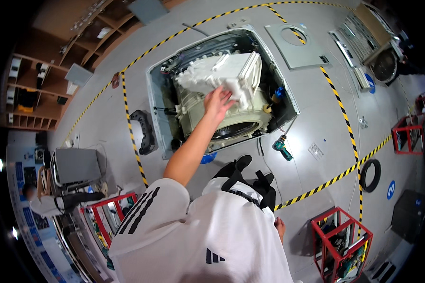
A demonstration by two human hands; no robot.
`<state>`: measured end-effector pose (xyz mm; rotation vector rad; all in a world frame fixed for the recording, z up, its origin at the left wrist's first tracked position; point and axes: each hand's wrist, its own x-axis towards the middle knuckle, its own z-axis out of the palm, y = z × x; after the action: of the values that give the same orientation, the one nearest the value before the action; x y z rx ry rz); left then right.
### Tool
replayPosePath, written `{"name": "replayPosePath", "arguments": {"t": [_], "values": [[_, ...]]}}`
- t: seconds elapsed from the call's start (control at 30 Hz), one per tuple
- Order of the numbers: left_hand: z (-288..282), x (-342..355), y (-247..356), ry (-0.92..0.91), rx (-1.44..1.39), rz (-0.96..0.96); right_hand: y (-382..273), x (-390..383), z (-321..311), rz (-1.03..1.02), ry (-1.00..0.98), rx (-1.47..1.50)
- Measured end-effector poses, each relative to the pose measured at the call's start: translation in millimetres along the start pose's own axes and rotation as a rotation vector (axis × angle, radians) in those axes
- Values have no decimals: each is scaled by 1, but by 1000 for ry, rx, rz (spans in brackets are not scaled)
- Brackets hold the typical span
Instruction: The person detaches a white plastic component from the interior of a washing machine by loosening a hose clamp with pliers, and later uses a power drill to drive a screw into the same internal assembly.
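Observation:
At the centre an open appliance cabinet [293, 104] holds a cream tub [196, 115] with a dark round opening at its front. A white plastic housing [241, 70] sits tilted over the tub. My left hand [216, 104] has its fingers curled on the front of this housing. My right hand [280, 226] hangs low by my hip, partly hidden by my body, its finger shape unclear. A green cordless drill [282, 148] lies just right of the cabinet's front, and a black moulded block [144, 132] lies left of it.
A flat metal panel [288, 56] lies behind right. Red frame carts [326, 221] stand lower right, near a black rubber ring [370, 175]. Another person [56, 205] is at the left beside a grey box [71, 167]. Wooden shelving [56, 52] lines the upper left; yellow-black tape marks the floor.

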<state>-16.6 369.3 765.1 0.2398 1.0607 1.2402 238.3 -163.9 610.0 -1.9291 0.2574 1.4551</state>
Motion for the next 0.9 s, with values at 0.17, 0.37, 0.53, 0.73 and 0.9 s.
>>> {"name": "replayPosePath", "arguments": {"t": [0.17,0.37,0.53,0.73,0.9], "values": [[55,47,-30,138,-53,119,-24,15,-55,51,-43,-15],[81,76,-51,111,485,368,-51,28,-91,41,-33,-31],[69,56,-68,141,966,608,-71,26,-87,-24,-70,-180],[42,40,-80,86,989,790,-71,47,-74,-182,-163,-323],[21,41,-84,58,899,773,-91,45,-57,-81,-165,-255]]}}
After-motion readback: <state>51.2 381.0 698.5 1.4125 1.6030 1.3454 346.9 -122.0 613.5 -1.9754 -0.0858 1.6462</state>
